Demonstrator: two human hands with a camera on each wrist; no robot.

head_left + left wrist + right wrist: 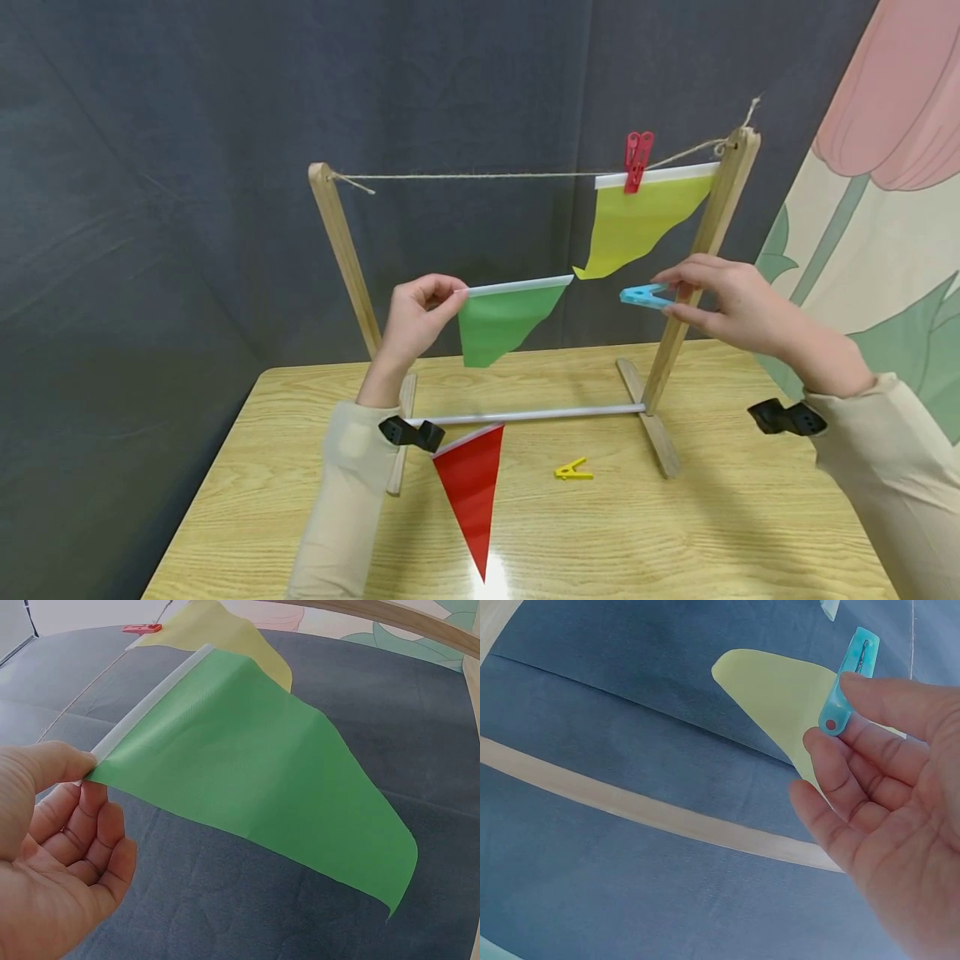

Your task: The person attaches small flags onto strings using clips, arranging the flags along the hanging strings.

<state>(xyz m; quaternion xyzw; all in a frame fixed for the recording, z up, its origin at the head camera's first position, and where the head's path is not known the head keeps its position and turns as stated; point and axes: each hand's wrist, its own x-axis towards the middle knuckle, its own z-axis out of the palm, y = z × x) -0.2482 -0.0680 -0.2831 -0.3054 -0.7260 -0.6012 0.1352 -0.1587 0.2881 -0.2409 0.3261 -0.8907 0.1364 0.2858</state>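
Observation:
My left hand (422, 321) pinches the left end of the white top strip of a green pennant (510, 317), which hangs in the air below the string (480, 176). In the left wrist view the green pennant (240, 765) bends outward from the thumb and fingertips. My right hand (738, 304) pinches a blue clothespin (643, 296) by its handle end, to the right of the green pennant and in front of the wooden post. The blue clothespin (847, 686) also shows between thumb and fingers in the right wrist view. A yellow pennant (648, 218) hangs on the string under a red clothespin (637, 162).
Two wooden posts, left (345, 258) and right (705, 242), carry the string. A pale rod (525, 414) joins them low down. On the table (675, 542) lie a red pennant (474, 492) and a yellow clothespin (573, 471). Dark cloth (187, 167) stands behind.

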